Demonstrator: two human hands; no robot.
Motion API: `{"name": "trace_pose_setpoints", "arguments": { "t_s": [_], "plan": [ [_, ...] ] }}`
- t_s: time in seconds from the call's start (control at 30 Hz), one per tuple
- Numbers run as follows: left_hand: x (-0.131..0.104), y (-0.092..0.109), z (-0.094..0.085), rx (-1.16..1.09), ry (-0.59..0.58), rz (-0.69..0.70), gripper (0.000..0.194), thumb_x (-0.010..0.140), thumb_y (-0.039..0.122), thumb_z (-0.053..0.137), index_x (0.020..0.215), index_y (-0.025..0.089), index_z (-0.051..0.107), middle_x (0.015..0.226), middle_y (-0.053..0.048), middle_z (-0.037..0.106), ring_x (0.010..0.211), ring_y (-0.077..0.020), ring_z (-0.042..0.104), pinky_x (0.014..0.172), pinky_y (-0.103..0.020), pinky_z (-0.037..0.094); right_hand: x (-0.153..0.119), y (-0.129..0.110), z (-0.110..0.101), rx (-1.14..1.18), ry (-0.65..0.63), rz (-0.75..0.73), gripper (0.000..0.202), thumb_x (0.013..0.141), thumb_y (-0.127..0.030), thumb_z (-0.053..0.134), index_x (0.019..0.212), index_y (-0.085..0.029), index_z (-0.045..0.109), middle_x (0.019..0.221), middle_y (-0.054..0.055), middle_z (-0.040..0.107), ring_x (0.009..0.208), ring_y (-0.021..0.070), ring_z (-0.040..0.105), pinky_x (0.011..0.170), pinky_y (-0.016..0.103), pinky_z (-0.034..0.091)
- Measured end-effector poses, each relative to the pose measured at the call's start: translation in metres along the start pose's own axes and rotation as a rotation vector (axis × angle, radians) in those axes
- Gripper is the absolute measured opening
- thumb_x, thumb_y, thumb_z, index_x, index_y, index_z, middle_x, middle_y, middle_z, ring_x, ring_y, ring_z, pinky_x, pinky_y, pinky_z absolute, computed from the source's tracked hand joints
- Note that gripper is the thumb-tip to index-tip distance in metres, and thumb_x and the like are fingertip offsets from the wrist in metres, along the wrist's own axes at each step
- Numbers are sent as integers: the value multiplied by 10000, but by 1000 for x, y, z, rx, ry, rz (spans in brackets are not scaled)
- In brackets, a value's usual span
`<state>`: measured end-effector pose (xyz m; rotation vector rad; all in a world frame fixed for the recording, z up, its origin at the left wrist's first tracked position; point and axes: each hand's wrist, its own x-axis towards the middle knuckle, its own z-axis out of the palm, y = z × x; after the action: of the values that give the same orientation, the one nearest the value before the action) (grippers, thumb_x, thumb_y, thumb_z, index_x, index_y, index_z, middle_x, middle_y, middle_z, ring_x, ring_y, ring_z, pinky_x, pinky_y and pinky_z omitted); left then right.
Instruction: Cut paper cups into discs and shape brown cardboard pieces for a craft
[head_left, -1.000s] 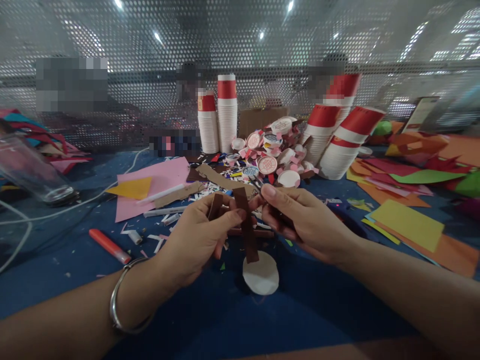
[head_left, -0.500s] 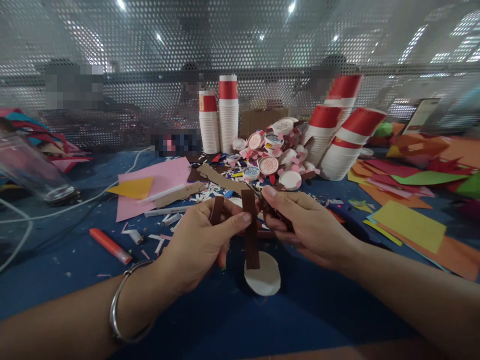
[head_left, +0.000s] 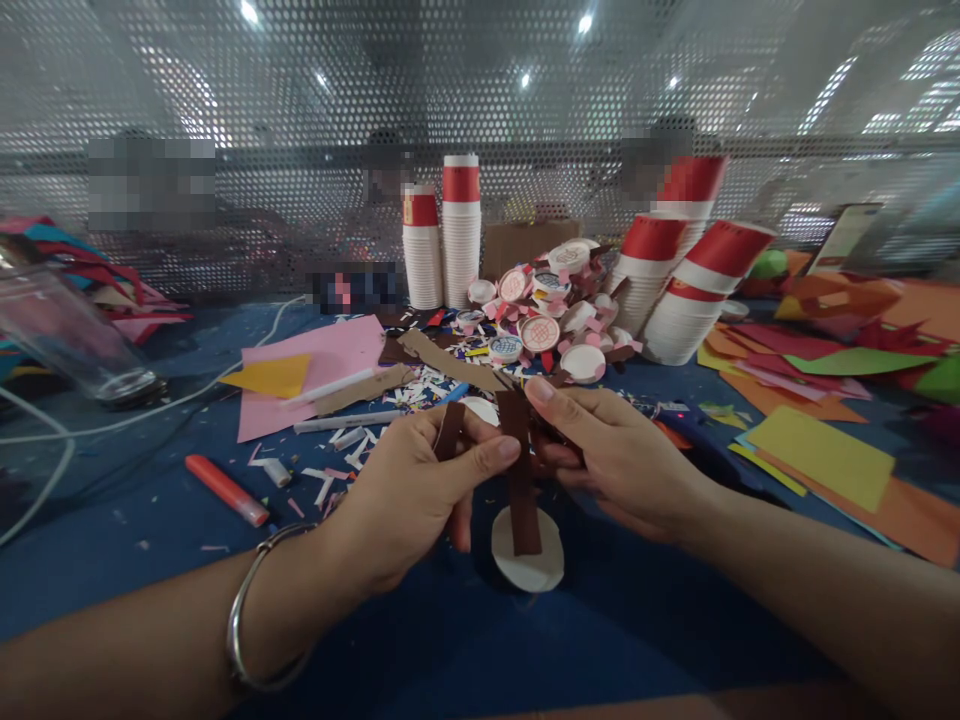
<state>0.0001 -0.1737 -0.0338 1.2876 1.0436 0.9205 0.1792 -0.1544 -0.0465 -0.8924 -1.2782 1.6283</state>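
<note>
Brown paper strips are pinched in my left hand [head_left: 427,480]; one long strip [head_left: 525,510] hangs down between my hands, and a shorter brown piece [head_left: 450,430] sticks up by the fingers. My right hand [head_left: 600,450] is closed around dark-handled scissors [head_left: 551,425], mostly hidden by the fingers, with the blades near the strip's upper end. Below the hands a white paper disc [head_left: 529,572] lies on the blue table [head_left: 420,640], the strip's lower end in front of it. A second white round piece [head_left: 481,408] shows partly behind the hands.
Stacked paper cups [head_left: 461,250] stand at the back, with more leaning cup stacks [head_left: 686,310] right of a pile of decorated discs [head_left: 540,332]. Left are a red marker [head_left: 226,490], pink paper [head_left: 345,350] and a glass jar [head_left: 75,330]. Coloured sheets [head_left: 825,455] lie right.
My left hand and the long brown strip have shifted slightly right. The strip's lower end now sits further down over the white disc. My right hand has barely moved.
</note>
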Motion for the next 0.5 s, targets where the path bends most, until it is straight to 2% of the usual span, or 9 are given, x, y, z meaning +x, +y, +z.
{"name": "trace_pose_setpoints", "arguments": {
  "t_s": [0.27, 0.5],
  "plan": [
    [-1, 2, -1, 22, 21, 26, 229, 889, 292, 736, 734, 186, 603, 356, 95, 503, 259, -38, 361, 318, -134, 225, 0, -1, 0, -33, 13, 4, 532, 826, -645, 744, 692, -184, 515, 535, -85, 323, 472, 49, 204, 424, 204, 109],
    [-2, 1, -2, 39, 10, 38, 255, 889, 314, 744, 717, 186, 605, 366, 94, 505, 262, -28, 358, 313, -130, 220, -1, -1, -1, -42, 3, 13, 534, 874, -661, 684, 690, -194, 501, 527, -96, 287, 457, 48, 156, 409, 209, 99]
  ]
}}
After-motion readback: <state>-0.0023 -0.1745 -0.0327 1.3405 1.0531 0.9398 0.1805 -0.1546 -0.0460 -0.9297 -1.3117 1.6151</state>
